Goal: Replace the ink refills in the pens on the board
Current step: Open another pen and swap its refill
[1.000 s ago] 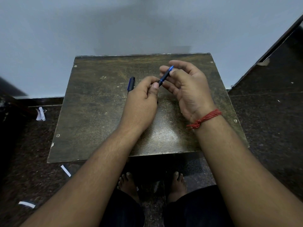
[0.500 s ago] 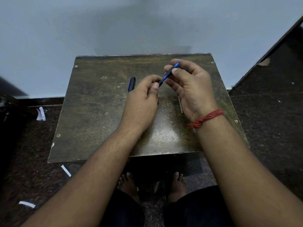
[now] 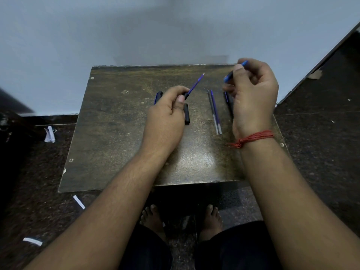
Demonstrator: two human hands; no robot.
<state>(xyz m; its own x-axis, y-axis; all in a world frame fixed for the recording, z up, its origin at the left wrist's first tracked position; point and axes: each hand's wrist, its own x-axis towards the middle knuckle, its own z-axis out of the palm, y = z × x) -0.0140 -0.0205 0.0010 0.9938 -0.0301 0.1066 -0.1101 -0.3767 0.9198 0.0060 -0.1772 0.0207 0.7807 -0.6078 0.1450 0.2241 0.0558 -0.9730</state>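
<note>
Holding a dark barrel with a purple refill (image 3: 194, 84) jutting from it toward the far edge, my left hand (image 3: 167, 114) curls around it over the table's (image 3: 109, 133) middle. My right hand (image 3: 253, 94) pinches a blue pen piece (image 3: 230, 75) between thumb and fingers, raised near the far right corner, well apart from the left. Between my hands two refills (image 3: 214, 112) lie side by side on the table. A black cap (image 3: 186, 114) lies just beside my left thumb, and a blue pen (image 3: 158, 96) peeks out past that hand's knuckles. Another dark pen (image 3: 228, 100) lies partly hidden under my right hand.
</note>
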